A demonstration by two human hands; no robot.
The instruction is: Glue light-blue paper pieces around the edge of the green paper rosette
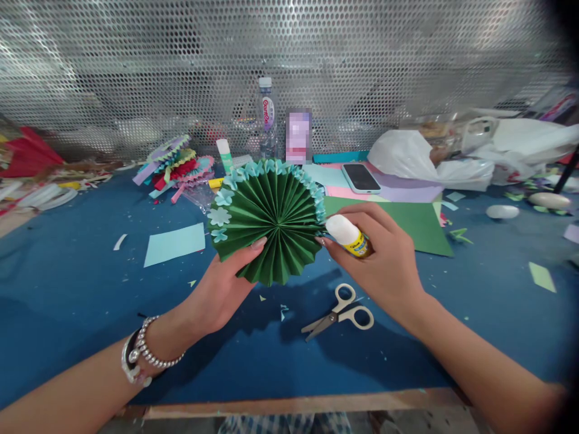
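Note:
A pleated green paper rosette [271, 235] is held up over the table, with light blue paper flowers [220, 215] along its left, top and right rim. My left hand [226, 289] grips its lower left edge, thumb on the front and fingers behind. At the right rim, my right hand [384, 259] has its fingers closed around a white-capped glue stick [357, 241] with a yellow label. Its fingertips are close to the rosette's edge; whether they also touch a flower I cannot tell. Below the rosette, scissors [337, 313] with cream handles lie with blades slightly apart.
A light blue paper piece [175, 245] lies to the left. Behind are a bundle of colourful paper pieces [176, 169], another glue stick [224, 155], a water bottle [268, 114] and a phone [360, 178] on coloured sheets. White plastic bags [402, 154] sit back right. Paper scraps dot the table.

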